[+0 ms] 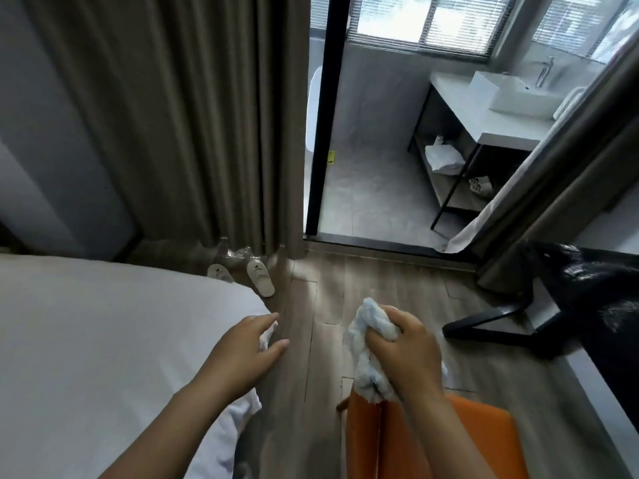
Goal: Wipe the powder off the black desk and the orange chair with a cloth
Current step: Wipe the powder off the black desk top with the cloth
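Hovering over the wood floor point(380, 285), right hand point(404, 354) grips the cloth point(370, 326) by the orange chair point(484, 440), left hand point(242, 350) spread.

Partly out of frame: orange chair point(366, 444), black desk point(605, 288)

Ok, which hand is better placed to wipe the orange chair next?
Right. The right hand grips the bunched light blue cloth right by the orange chair. The left hand is open, holds nothing, and sits off beside the white bed.
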The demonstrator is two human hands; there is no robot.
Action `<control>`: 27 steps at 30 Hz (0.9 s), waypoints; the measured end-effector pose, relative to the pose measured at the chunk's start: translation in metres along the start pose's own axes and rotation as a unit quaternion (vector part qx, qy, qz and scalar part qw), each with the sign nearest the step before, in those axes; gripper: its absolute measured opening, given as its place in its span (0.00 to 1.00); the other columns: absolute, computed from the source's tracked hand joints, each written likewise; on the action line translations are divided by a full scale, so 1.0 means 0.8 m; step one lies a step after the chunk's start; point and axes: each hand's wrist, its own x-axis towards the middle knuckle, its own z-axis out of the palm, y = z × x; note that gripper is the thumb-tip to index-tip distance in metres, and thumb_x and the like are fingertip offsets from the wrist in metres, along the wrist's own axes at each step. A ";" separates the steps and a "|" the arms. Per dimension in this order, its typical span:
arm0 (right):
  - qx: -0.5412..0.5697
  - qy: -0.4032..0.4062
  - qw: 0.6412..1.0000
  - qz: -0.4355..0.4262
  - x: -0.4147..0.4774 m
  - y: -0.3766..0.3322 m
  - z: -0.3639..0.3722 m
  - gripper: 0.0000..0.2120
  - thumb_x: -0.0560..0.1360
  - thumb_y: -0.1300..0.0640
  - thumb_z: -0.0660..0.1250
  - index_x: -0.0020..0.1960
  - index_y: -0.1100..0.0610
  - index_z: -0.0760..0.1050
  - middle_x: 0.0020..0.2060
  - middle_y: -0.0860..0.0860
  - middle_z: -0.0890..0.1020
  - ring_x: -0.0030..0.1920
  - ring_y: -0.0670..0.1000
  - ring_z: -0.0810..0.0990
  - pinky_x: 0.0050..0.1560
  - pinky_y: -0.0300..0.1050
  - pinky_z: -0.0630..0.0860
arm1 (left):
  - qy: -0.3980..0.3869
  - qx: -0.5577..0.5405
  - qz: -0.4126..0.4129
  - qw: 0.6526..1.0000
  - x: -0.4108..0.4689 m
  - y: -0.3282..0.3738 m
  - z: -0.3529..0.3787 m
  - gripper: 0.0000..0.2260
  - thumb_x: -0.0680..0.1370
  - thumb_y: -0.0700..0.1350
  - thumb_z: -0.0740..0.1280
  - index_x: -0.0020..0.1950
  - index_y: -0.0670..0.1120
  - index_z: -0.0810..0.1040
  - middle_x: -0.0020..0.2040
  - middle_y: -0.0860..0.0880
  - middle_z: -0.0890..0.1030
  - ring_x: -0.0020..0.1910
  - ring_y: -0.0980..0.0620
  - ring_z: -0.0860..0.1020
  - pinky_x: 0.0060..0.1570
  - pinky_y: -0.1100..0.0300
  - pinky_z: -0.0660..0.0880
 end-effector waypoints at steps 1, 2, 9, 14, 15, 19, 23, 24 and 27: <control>-0.002 0.000 1.000 0.013 0.017 -0.004 0.002 0.05 0.72 0.50 0.71 0.45 0.39 0.79 0.39 0.41 0.82 0.42 0.43 0.81 0.45 0.45 0.78 | 0.000 0.001 0.010 1.000 0.022 -0.003 -0.005 0.23 0.79 0.54 0.63 0.74 0.52 0.66 0.72 0.53 0.69 0.69 0.55 0.69 0.64 0.65 0.65; -0.004 0.005 1.000 0.018 0.035 -0.006 0.005 0.06 0.72 0.50 0.71 0.46 0.39 0.79 0.40 0.41 0.82 0.43 0.43 0.81 0.46 0.44 0.78 | -0.001 0.001 0.021 1.000 0.044 -0.005 -0.011 0.23 0.79 0.54 0.64 0.74 0.52 0.66 0.72 0.53 0.69 0.69 0.55 0.69 0.64 0.65 0.64; -0.004 0.114 0.993 0.039 0.135 -0.049 0.017 0.03 0.73 0.47 0.69 0.46 0.39 0.79 0.38 0.41 0.82 0.41 0.41 0.81 0.42 0.42 0.77 | -0.025 0.021 0.106 0.994 0.200 0.001 -0.067 0.23 0.78 0.52 0.66 0.73 0.50 0.69 0.69 0.53 0.72 0.67 0.56 0.70 0.63 0.64 0.65; -0.010 0.180 0.981 0.068 0.190 -0.063 0.003 0.11 0.70 0.46 0.68 0.52 0.40 0.80 0.40 0.42 0.83 0.42 0.40 0.81 0.44 0.43 0.77 | -0.068 0.036 0.169 0.983 0.300 0.033 -0.078 0.26 0.78 0.54 0.66 0.74 0.50 0.67 0.70 0.53 0.71 0.68 0.55 0.70 0.65 0.63 0.65; -0.013 0.187 0.979 0.080 0.203 -0.063 -0.002 0.12 0.69 0.45 0.67 0.52 0.41 0.80 0.41 0.42 0.83 0.43 0.41 0.81 0.44 0.44 0.77 | -0.073 0.038 0.183 0.980 0.318 0.043 -0.079 0.26 0.78 0.54 0.66 0.74 0.51 0.67 0.71 0.53 0.71 0.68 0.55 0.69 0.65 0.63 0.65; -0.006 0.224 0.969 0.107 0.261 -0.059 -0.018 0.17 0.67 0.43 0.65 0.54 0.41 0.79 0.43 0.43 0.83 0.45 0.43 0.82 0.48 0.48 0.78 | -0.086 0.038 0.234 0.968 0.395 0.087 -0.081 0.25 0.77 0.54 0.67 0.73 0.50 0.68 0.69 0.52 0.72 0.68 0.55 0.70 0.66 0.59 0.67; 0.007 0.273 0.954 0.121 0.333 -0.050 -0.036 0.14 0.67 0.48 0.69 0.54 0.41 0.79 0.44 0.42 0.83 0.46 0.44 0.81 0.51 0.47 0.77 | -0.093 0.041 0.272 0.957 0.477 0.140 -0.077 0.25 0.78 0.54 0.66 0.73 0.50 0.67 0.68 0.52 0.73 0.67 0.54 0.71 0.65 0.61 0.67; 0.011 0.280 0.952 0.125 0.354 -0.044 -0.042 0.14 0.68 0.50 0.70 0.53 0.41 0.79 0.44 0.42 0.83 0.46 0.44 0.81 0.51 0.47 0.77 | -0.094 0.042 0.282 0.954 0.496 0.153 -0.074 0.25 0.78 0.54 0.66 0.74 0.50 0.67 0.69 0.52 0.72 0.67 0.54 0.70 0.65 0.62 0.66; 0.021 0.301 0.943 0.143 0.414 -0.024 -0.065 0.16 0.68 0.52 0.70 0.54 0.42 0.80 0.45 0.42 0.83 0.47 0.45 0.81 0.52 0.47 0.77 | -0.112 0.048 0.295 0.948 0.555 0.195 -0.063 0.25 0.79 0.54 0.65 0.74 0.50 0.66 0.70 0.53 0.70 0.69 0.55 0.68 0.65 0.64 0.63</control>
